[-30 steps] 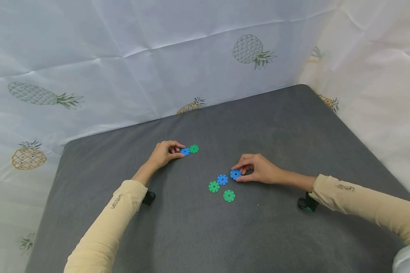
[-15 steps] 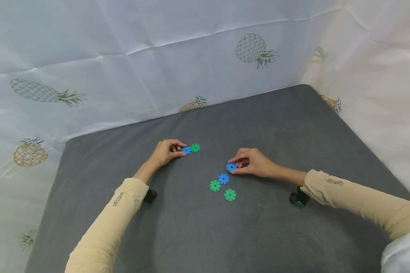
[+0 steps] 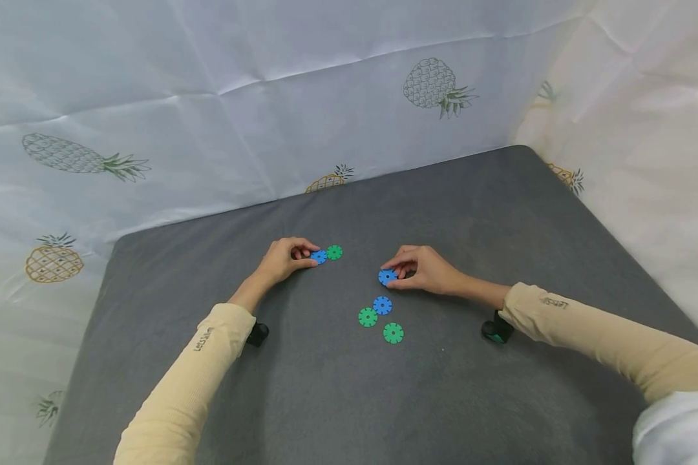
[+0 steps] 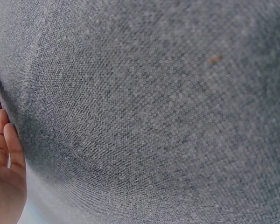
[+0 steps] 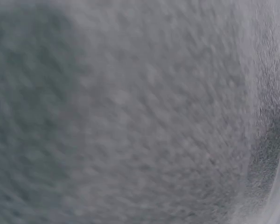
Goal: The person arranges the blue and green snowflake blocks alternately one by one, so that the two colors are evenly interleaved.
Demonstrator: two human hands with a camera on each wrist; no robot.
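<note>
In the head view my left hand (image 3: 282, 258) pinches a blue notched disc (image 3: 319, 257) between thumb and fingers. A green notched disc (image 3: 334, 252) adjoins that disc on its right. My right hand (image 3: 427, 270) pinches another blue notched disc (image 3: 387, 277) by its right edge. Below it on the cloth lies a third blue disc (image 3: 382, 305), touching or nearly touching a green disc (image 3: 368, 317). A separate green disc (image 3: 393, 333) sits nearer the front. The left wrist view catches only part of the left hand (image 4: 7, 163); the right wrist view has blurred cloth and no hand.
Dark grey cloth (image 3: 326, 387) covers the table. Behind it hangs a white curtain (image 3: 209, 142) printed with pineapples, which continues along the right side. Small black wrist cameras (image 3: 497, 328) hang under both sleeves, close to the cloth.
My right hand has moved left and away from me with its blue disc, leaving the loose discs' side and nearing the left hand. The left hand keeps its pinch and has hardly moved.
</note>
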